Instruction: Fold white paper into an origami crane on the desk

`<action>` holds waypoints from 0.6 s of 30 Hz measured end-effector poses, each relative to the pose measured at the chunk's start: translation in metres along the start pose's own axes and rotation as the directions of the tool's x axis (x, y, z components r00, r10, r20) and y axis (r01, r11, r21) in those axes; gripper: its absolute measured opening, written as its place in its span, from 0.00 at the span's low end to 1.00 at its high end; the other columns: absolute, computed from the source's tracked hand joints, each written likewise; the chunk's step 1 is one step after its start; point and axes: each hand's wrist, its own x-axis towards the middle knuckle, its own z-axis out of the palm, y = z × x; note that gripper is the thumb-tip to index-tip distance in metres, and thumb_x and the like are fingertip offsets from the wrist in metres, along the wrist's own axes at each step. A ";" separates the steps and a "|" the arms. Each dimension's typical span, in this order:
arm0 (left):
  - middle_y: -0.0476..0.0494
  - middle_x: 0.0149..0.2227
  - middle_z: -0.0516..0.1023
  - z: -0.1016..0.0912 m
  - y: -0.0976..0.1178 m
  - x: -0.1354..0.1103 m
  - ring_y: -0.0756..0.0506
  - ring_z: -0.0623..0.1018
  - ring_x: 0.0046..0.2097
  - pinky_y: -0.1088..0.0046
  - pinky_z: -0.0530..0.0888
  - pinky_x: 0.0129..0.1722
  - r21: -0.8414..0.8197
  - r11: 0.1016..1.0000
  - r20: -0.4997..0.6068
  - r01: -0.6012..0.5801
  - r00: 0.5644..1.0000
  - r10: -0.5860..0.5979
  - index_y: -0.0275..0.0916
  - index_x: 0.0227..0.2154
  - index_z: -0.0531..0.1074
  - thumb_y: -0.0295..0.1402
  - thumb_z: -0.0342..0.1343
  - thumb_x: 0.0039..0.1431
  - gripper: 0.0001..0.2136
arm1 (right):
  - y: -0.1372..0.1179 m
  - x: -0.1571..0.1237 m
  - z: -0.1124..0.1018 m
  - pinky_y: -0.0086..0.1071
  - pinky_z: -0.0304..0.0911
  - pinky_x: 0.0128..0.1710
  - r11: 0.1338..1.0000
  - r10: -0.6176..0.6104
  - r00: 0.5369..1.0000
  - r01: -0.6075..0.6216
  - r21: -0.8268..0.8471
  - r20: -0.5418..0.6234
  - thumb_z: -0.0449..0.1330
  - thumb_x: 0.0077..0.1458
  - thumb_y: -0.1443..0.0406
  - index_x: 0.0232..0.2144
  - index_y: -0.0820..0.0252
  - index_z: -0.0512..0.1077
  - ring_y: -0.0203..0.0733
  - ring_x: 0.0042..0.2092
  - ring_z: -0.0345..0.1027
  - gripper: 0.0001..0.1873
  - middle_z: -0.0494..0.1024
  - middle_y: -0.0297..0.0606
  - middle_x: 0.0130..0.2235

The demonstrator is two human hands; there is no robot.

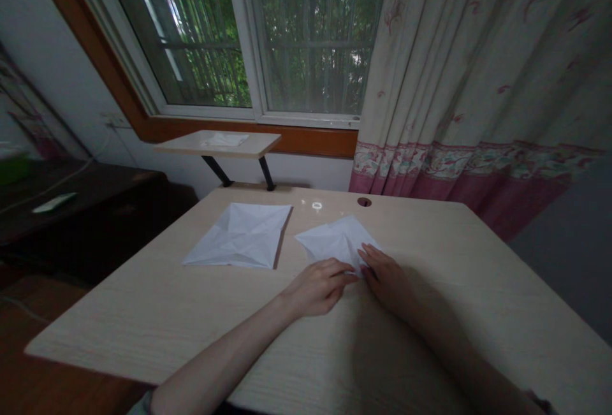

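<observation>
A creased white sheet of paper (335, 241), partly folded, lies on the desk in front of me. My left hand (322, 284) is closed at its near corner, the fingers pinching the paper's edge. From the other side, my right hand (386, 280) rests with its stretched fingers on the sheet's right edge, its thumb close to the left fingertips. Both hands cover the near corner. Left of them a second white sheet of paper (241, 236) lies spread out, marked with fold lines and touched by neither hand.
The pale wooden desk (306, 351) carries a small raised shelf (261, 145) at the back left, with a white folded piece (224, 139) on it. A round cable hole (364, 202) is near the back edge. A curtain (454, 83) hangs behind at right.
</observation>
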 end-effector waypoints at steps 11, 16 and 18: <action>0.37 0.61 0.71 0.006 -0.006 -0.003 0.39 0.75 0.58 0.57 0.76 0.56 0.147 0.982 -0.024 0.121 0.993 -0.119 0.43 0.61 0.68 0.25 0.51 0.66 0.21 | -0.010 0.000 -0.020 0.48 0.71 0.54 0.978 -0.006 0.999 0.016 -0.208 0.051 0.51 0.66 0.68 0.54 0.59 0.76 0.51 0.55 0.76 0.20 0.80 0.47 0.55; 0.35 0.63 0.69 0.003 -0.009 -0.003 0.38 0.75 0.57 0.56 0.76 0.55 0.170 0.974 -0.056 0.152 0.988 -0.145 0.41 0.58 0.72 0.24 0.52 0.64 0.20 | -0.021 0.003 -0.032 0.46 0.72 0.49 0.968 -0.015 0.997 0.032 -0.250 0.071 0.51 0.65 0.69 0.48 0.59 0.78 0.52 0.48 0.79 0.17 0.83 0.48 0.49; 0.35 0.64 0.68 0.002 -0.010 -0.003 0.38 0.75 0.57 0.56 0.77 0.55 0.170 0.972 -0.062 0.162 0.986 -0.154 0.41 0.56 0.73 0.24 0.53 0.63 0.19 | -0.025 0.004 -0.034 0.48 0.71 0.47 0.969 -0.028 0.997 0.046 -0.244 0.075 0.51 0.66 0.67 0.47 0.59 0.78 0.53 0.46 0.79 0.16 0.84 0.49 0.46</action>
